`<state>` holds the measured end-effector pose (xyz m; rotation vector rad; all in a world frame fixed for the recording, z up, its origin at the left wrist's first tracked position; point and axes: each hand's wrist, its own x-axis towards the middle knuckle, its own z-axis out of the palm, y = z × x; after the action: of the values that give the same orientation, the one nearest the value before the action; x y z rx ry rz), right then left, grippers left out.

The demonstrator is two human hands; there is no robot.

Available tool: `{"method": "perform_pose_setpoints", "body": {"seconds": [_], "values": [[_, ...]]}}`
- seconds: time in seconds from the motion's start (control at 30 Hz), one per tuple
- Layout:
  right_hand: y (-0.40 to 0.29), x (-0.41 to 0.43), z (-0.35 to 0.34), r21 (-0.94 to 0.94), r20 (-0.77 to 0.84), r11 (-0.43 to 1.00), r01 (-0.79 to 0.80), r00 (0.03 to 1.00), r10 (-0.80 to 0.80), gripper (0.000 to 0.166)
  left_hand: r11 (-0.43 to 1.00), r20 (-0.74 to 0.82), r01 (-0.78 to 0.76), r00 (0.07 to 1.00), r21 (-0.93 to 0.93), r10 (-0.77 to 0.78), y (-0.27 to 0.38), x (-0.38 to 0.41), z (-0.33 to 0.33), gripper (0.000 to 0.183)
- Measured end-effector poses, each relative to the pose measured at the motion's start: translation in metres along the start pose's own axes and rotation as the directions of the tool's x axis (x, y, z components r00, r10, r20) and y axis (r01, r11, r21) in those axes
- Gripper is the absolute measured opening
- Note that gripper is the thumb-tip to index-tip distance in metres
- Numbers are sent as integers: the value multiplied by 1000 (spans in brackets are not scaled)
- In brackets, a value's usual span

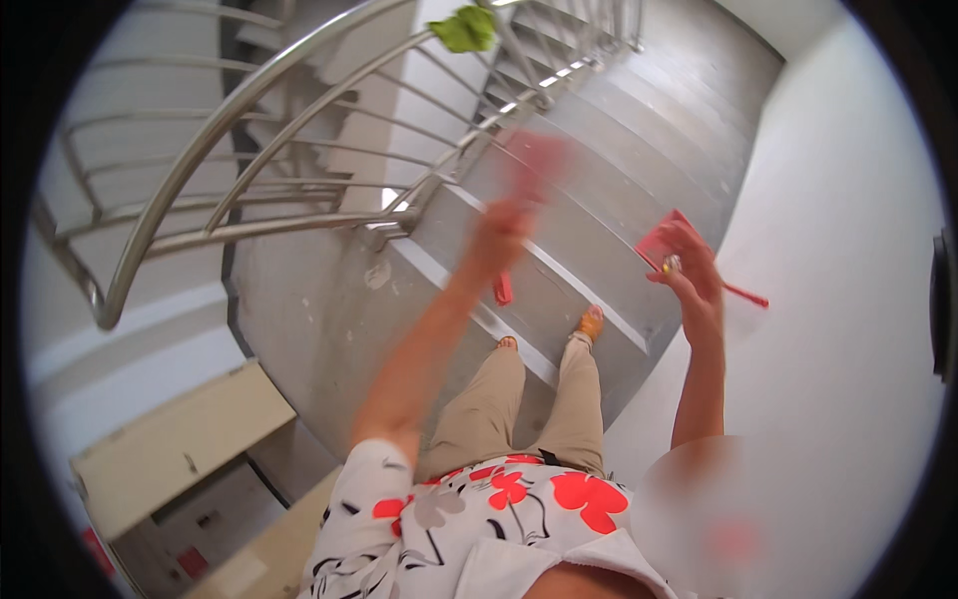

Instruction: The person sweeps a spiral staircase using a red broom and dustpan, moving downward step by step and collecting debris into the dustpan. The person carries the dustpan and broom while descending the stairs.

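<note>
My left hand (505, 232) is closed around a red handled tool (533, 168), blurred by motion. Its wide head points away from me over the stairs, and its handle end shows below my fist. It may be a brush, but the blur leaves this unsettled. On the right, beside the white wall, my right hand (692, 281) holds a small red dustpan (662, 239) with its thin handle sticking out to the right. A small yellow and whitish thing (671, 264) shows between my thumb and the pan; what it is I cannot tell.
Grey concrete steps (599, 202) descend or rise ahead; the direction is unclear. A steel railing (254, 90) curves along the left, with a green cloth (464, 30) on it. A white wall (831, 299) bounds the right. At lower left stands a beige cabinet (187, 449).
</note>
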<state>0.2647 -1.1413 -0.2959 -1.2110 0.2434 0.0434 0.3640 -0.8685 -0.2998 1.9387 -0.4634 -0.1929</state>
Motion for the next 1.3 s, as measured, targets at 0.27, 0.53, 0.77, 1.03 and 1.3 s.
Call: {"method": "perform_pose_setpoints", "body": {"seconds": [0.27, 0.53, 0.77, 1.03, 1.3], "values": [[-90, -65, 84, -201, 295, 935, 291, 929, -225, 24, 979, 607, -125, 795, 163, 1, 25, -28, 38, 18], [81, -131, 234, -94, -265, 996, -7, 964, -18, 17, 874, 600, 2, 726, 486, -335, -119, -122, -58, 14], [58, -197, 337, -259, -256, 959, -115, 965, 47, 15, 921, 647, -31, 721, 387, -248, -119, -201, -94, 14], [-58, -253, 391, -481, -218, 871, -96, 976, -12, 14, 974, 651, -216, 749, 66, 122, -22, -244, -88, 9], [-2, -294, 391, -31, -674, 998, 48, 737, -57, 13, 933, 712, -330, 690, 146, 132, -13, -244, -109, 7]]}}
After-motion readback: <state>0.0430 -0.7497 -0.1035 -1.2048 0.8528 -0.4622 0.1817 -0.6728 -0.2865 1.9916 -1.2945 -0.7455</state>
